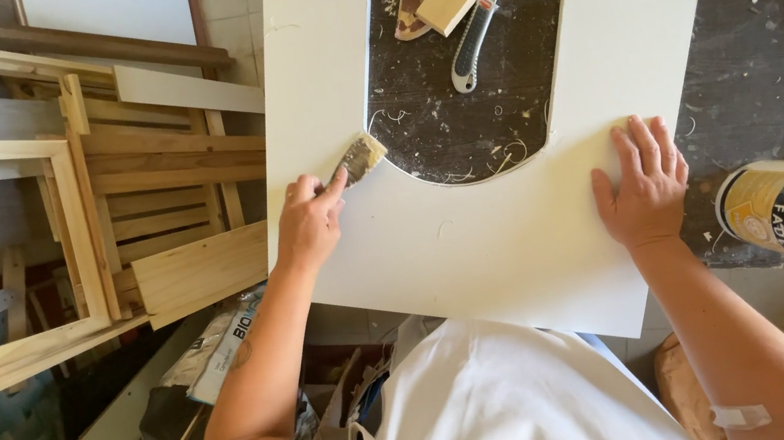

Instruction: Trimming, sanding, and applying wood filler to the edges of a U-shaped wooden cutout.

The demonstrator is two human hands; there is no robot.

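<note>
Head view: my left hand (310, 223) pinches the brush (359, 158), its bristles touching the curved cut edge of the white board (506, 245) at centre frame. My right hand (647, 178) lies spread flat on the board's right side. The board overhangs the bench (751, 32), so I judge hard pressing could tip it.

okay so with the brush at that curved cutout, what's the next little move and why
Probably draw the brush along the curved edge of the white board toward the right. The left hand holds its bristles at the curve's left end, and the right hand lies flat on the board.
</note>
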